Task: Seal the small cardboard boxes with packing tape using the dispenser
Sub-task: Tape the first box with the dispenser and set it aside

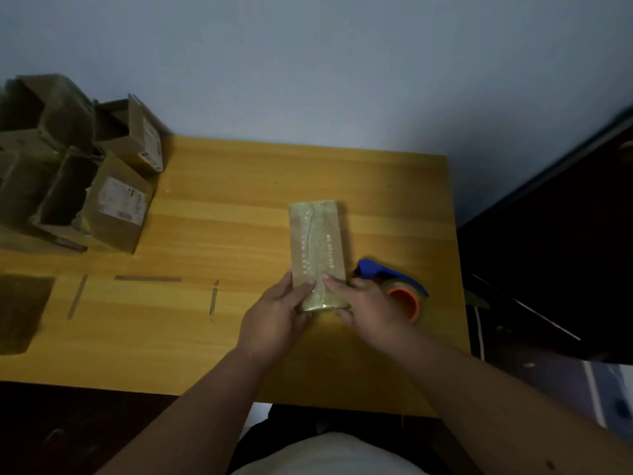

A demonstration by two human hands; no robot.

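We hold the taped box [317, 248] on the counter [219, 214], left hand [277, 313] and right hand [363, 303] each grasping its near end; the dispenser [394, 286] sits just right.

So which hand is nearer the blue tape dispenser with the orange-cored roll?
Right. The right hand sits directly beside the tape dispenser, overlapping its roll in view; the left hand is across the taped cardboard box.

Bare forearms, no sleeves; white top, dark trousers.
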